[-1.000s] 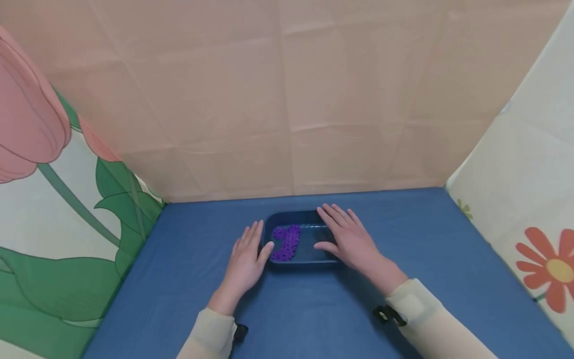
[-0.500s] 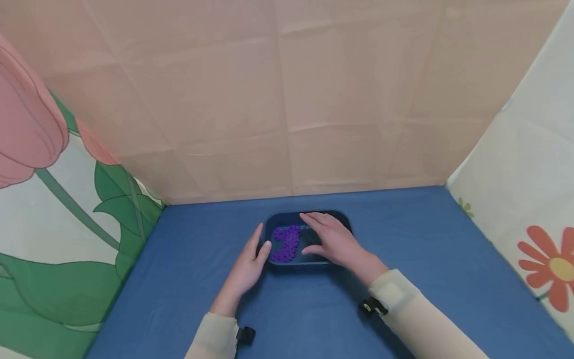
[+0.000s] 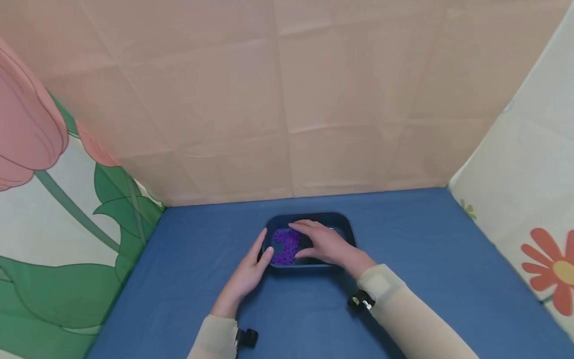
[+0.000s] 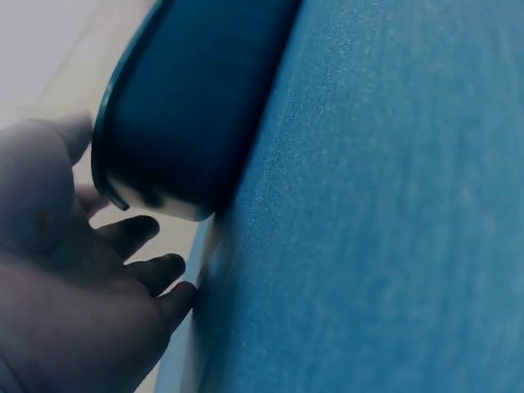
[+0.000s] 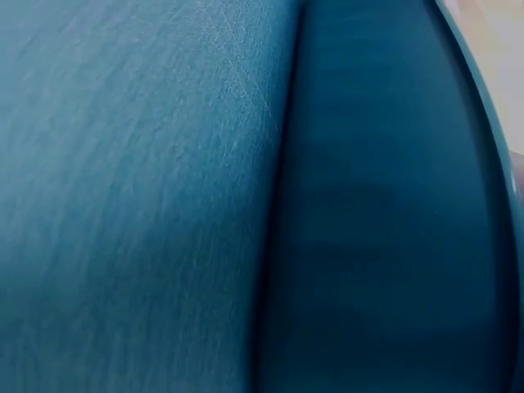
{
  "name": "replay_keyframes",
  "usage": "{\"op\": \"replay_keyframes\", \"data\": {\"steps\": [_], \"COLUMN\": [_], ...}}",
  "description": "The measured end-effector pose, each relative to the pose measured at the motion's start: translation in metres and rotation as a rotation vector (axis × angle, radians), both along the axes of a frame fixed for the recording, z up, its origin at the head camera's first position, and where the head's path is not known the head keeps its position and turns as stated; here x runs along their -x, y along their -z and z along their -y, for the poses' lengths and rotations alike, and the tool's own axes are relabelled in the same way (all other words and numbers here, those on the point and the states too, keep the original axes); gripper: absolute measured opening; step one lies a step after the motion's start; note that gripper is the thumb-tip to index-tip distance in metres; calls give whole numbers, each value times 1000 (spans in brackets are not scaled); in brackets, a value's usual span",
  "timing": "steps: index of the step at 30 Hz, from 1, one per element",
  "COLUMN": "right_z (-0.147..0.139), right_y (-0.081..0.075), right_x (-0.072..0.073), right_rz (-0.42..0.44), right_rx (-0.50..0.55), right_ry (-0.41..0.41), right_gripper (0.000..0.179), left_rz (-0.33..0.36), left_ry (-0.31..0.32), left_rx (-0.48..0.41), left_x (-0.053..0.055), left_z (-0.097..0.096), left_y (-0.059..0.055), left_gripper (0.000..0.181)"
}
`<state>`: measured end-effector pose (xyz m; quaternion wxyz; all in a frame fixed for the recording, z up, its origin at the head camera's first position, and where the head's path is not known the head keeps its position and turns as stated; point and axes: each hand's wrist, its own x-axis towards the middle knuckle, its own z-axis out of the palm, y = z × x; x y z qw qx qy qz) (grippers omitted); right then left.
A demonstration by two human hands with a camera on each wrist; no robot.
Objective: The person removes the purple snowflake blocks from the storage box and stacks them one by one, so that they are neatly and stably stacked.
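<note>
A dark blue tray [image 3: 314, 266] holds a cluster of small purple pieces [image 3: 287, 249] with notched, flower-like outlines, gathered in its left half. My left hand [image 3: 248, 269] stands at the tray's left end, thumb by the near corner and fingers along the outside. In the left wrist view that hand's fingers [image 4: 155, 270] are loosely spread around the end of the tray [image 4: 188, 106]. Over the tray reaches my right hand [image 3: 329, 245], thumb and fingers apart, fingertips right at the purple pieces' right side. The right wrist view mostly shows the tray's outer wall [image 5: 385, 205].
The tray stands on a blue cloth-covered table [image 3: 296, 314]. Behind it rises a beige cloth backdrop [image 3: 287, 99]. Printed flower panels flank the table, a tulip panel [image 3: 54, 294] at left and a white panel [image 3: 529, 164] at right.
My right hand has moved left over the tray, from its right end to the purple pieces. The left hand has turned slightly and stays by the tray's left end.
</note>
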<state>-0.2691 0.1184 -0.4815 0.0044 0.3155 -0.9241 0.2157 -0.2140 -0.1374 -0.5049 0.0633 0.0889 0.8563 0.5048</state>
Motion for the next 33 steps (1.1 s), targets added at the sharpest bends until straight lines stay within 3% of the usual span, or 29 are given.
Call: {"op": "replay_keyframes", "data": {"steps": [3, 9, 18, 26, 33], "right_z": [3, 11, 19, 21, 20], "right_y": [0, -1, 3, 8, 9], "right_x": [0, 1, 7, 9, 10], "right_rz": [4, 24, 114, 104, 58], "right_rx": [18, 43, -39, -102, -92], "right_ry": [-23, -37, -7, -34, -3], "right_gripper": [81, 79, 81, 73, 62], "left_rz": [-6, 7, 40, 42, 40], "left_ry": [27, -6, -43, -52, -55], "left_rx": [-2, -17, -53, -82, -104], "left_x": [0, 0, 2, 1, 2], "left_z": [1, 5, 9, 10, 8], "left_y": [2, 4, 5, 9, 11], "left_gripper": [67, 59, 57, 54, 63]}}
